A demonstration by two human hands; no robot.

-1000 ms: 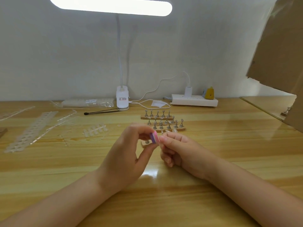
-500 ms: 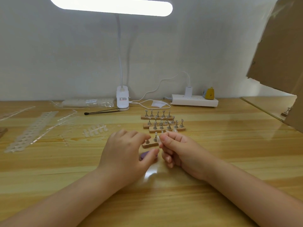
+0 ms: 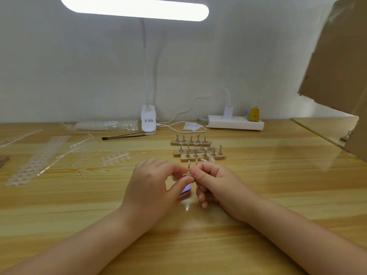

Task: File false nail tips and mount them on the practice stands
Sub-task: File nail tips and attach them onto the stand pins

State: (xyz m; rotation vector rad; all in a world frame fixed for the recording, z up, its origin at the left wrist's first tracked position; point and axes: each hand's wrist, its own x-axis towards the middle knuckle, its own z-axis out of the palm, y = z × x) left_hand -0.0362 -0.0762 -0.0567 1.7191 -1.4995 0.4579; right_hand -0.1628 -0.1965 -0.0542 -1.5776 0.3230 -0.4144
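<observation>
Item 1, hands: we are bringing both together at the middle of the worktop (image 3: 258, 195). Our left hand (image 3: 151, 187) is curling its fingers, thumb tip reaching toward the right hand; whether it is pinching anything we cannot tell. Our right hand (image 3: 214, 185) is pinching thumb against forefinger just in front of the nearest stand; a nail tip between them is too small to make out.

Item 2, purple nail file (image 3: 185, 192): lying on the worktop under and between the two hands, partly hidden by the left thumb.

Item 3, nearest practice stand (image 3: 191, 164): we are seeing only its upright metal pegs above the fingertips, with two clear nail tips (image 3: 207, 160) mounted at its right end.

Item 4, three more practice stands (image 3: 196, 148): wooden bars with metal pegs, lined up just behind.

Item 5, loose clear nail tips (image 3: 115, 158): a short row sitting to the left, near the hands.

Item 6, empty tip strips (image 3: 37, 159): lying far left.

Item 7, far edge: clip lamp (image 3: 148, 122), black-tipped stick (image 3: 123, 136), bag of tips (image 3: 107, 126), power strip (image 3: 235, 122).
</observation>
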